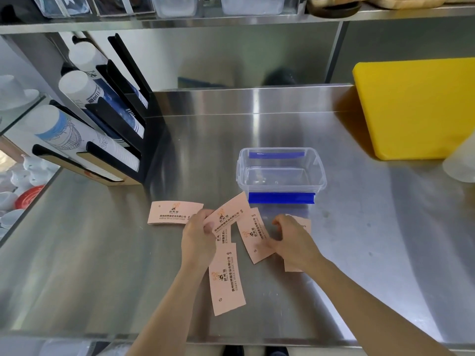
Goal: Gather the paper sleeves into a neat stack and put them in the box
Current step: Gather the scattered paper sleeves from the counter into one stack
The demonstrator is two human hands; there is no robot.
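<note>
Nearest the lens, two bare forearms rise from the bottom edge toward the middle of the frame. The left hand [198, 237] has its thumb and fingers pinched on the lower edge of one pink sleeve [227, 211], which tilts up to the right toward the box. The right hand [295, 242] is curled, fingers bent down onto the counter; it covers most of a sleeve [304, 224] beneath it, and whether the fingers actually grip that sleeve cannot be told. Between the hands lies another sleeve [253, 235], angled, its right edge at the right hand. Below the left hand a long sleeve [227, 281] lies lengthwise toward the camera, and left of that hand one more [172, 213] lies flat and apart. All rest on the steel counter [102, 253]. Just above the sleeves, centre frame, stands the clear box [281, 173] with blue clips, open and empty. A yellow board [416, 109] sits upper right; a cup rack [108, 129] stands at left.
</note>
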